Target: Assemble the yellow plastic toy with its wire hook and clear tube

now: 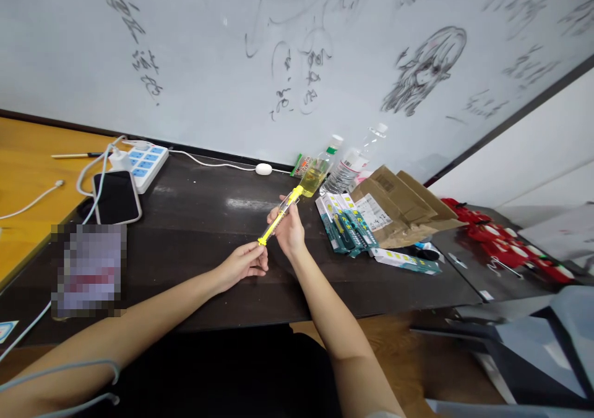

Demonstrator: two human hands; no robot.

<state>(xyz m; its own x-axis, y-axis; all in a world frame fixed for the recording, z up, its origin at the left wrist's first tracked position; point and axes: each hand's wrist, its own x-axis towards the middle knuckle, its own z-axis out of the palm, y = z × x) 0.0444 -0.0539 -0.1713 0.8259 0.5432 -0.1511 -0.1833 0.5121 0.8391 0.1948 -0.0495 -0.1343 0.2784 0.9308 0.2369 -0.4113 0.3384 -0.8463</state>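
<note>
Over the dark table, I hold a slim yellow tool with a clear middle part and solid yellow ends; its exact kind I cannot make out. It slants up and away to the right. The fingertips of my left hand pinch its lower end. My right hand is wrapped round its upper half, where a thin metal clip shows. In line with the tool's far end, a bottle of yellowish liquid with a green band at its neck stands behind; whether they touch I cannot tell.
A clear water bottle, several teal-and-white boxes and an opened cardboard box lie to the right. A power strip and a phone with cables are at left. A whiteboard rises behind.
</note>
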